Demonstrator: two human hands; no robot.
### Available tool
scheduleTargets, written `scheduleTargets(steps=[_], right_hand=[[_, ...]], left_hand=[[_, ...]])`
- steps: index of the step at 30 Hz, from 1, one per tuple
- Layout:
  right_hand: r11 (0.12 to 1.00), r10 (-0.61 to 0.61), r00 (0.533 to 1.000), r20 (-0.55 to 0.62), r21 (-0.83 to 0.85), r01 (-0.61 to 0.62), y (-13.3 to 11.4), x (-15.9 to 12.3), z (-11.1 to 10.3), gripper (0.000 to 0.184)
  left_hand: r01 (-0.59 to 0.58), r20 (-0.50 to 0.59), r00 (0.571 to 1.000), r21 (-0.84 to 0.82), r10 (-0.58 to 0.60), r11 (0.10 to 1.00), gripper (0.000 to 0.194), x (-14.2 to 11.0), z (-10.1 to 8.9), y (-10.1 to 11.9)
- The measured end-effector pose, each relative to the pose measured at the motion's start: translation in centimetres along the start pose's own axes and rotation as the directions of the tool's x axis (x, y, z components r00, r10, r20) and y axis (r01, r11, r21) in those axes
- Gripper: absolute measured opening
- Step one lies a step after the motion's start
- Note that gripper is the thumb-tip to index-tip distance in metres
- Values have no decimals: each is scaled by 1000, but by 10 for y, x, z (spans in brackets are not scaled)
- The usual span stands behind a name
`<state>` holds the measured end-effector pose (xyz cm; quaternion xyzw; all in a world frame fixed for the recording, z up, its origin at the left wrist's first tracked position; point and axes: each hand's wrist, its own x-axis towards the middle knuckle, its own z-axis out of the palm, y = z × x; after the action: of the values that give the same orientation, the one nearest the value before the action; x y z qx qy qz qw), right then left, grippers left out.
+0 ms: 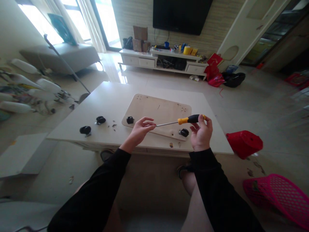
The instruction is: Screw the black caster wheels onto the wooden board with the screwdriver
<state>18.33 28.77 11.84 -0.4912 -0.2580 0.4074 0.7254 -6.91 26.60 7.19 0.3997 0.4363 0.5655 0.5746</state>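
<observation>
My right hand [202, 134] grips the black and yellow handle of a screwdriver [183, 120], held almost level above a pale board. My left hand [138, 132] pinches at the tip of its metal shaft; whether a screw is also between those fingers is hidden. Beneath both hands the rounded board [154, 108] lies on the white table [116, 96]. One black caster [130, 120] sits at its near left corner, another caster [184, 132] at the near right. Holes mark the far corners. Two loose casters, one nearer [85, 130] and one farther [100, 120], rest left, beside several small screws [114, 125].
Small brownish bits [171, 145] lie by the table's front edge. A red bucket [245, 144] and a pink basket [277, 196] are on the floor at right. A white cabinet [137, 61] with boxes stands under the television [181, 16]. A grey bench [65, 58] is far left.
</observation>
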Motion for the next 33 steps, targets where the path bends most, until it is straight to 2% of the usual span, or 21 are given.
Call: scheduleTargets(steps=[7,11,16,25,33], right_hand=[[999,-41,999,16,-15,41,2,0,-1,59],[996,-63,998,27,-58,64,3,1,-1,59],[994,-34,999,2,-104,34,5,2,-2,65],[995,1,999,33,-103,3,10,4,-3,56],[996,-54,997,62,-71,58,9,1,-2,60]], left_hand=[[-51,43,998,111,47,993,42,3,-5,1],[-74,47,996,113,69,991,43,2,-7,1],[-88,53,995,95,83,992,42,0,-7,0],[-113,-12,993,88,114,990,43,1,-5,1],[-102,-68,992,78,107,992,41,2,-7,1]])
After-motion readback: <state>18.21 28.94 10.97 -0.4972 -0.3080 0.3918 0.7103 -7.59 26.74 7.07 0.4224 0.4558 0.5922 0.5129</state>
